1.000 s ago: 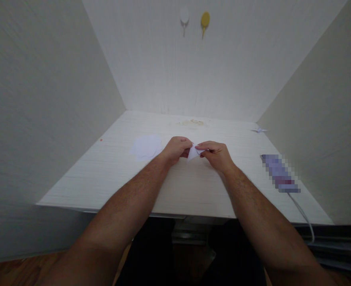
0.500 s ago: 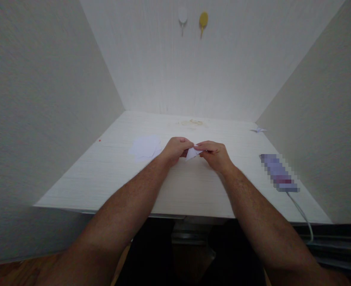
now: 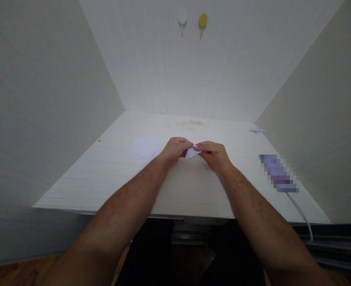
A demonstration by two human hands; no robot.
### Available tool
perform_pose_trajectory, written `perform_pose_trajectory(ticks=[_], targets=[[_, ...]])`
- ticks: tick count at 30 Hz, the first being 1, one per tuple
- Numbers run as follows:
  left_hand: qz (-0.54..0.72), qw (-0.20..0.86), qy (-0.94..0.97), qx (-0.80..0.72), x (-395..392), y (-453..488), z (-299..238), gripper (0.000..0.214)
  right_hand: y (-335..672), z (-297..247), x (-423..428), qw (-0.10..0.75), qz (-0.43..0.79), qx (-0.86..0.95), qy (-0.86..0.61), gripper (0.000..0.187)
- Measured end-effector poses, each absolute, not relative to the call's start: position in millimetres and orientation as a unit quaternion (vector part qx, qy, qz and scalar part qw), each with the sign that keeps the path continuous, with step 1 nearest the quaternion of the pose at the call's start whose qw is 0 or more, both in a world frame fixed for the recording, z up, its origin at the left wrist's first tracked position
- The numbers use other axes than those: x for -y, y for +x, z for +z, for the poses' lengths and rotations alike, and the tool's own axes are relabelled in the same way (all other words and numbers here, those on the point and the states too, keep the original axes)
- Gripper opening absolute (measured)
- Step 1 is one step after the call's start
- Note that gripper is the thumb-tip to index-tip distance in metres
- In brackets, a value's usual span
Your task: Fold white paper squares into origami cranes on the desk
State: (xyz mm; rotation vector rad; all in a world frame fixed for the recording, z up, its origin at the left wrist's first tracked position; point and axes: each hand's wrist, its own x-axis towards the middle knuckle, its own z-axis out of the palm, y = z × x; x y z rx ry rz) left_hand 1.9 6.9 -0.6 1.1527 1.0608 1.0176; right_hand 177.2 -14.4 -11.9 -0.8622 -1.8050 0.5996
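Observation:
A small folded piece of white paper (image 3: 191, 153) is pinched between my two hands above the middle of the table. My left hand (image 3: 177, 150) grips its left side, thumb on top and fingers curled beneath. At its right side my right hand (image 3: 213, 153) is closed on the paper, thumb and forefinger near the upper edge. The paper shows a pointed, triangular lower part; the rest is covered by fingers. Just left of my left hand lies a stack of white paper sheets (image 3: 145, 147).
On the white table (image 3: 193, 190), a folded paper figure (image 3: 258, 130) lies at the back right. A pixelated flat device (image 3: 278, 172) with a cable (image 3: 301, 214) rests at the right. Walls enclose three sides; a white hook (image 3: 182, 18) and a yellow hook (image 3: 203, 20) hang on the back wall.
Both hands keep hold of the folded paper in nearly the same place. Only a very slight shift of the fingers and of the camera view shows.

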Motion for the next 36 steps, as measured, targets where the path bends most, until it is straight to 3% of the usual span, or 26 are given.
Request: perform_pose_trajectory(ticks=[6, 13, 24, 36], targets=[[0.434, 0.54, 0.547, -0.47, -8.8, -1.1, -2.5, 0.012, 176.7, -10.7, 16.3, 0.49, 0.264, 0.739, -0.38, 0.017], [0.386, 0.449, 0.648, -0.479, -2.3, -2.8, 5.3, 0.014, 174.6, -4.1, 16.5, 0.483, 0.408, 0.62, -0.464, 0.021], [0.352, 0.424, 0.69, -0.469, -1.5, -2.1, 3.8, 0.015, 174.2, -2.0, 17.9, 0.397, 0.388, 0.658, -0.509, 0.018], [0.361, 0.456, 0.675, -0.455, -0.4, -2.4, 3.8, 0.019, 172.6, -2.6, 18.6, 0.391, 0.443, 0.646, -0.484, 0.019]])
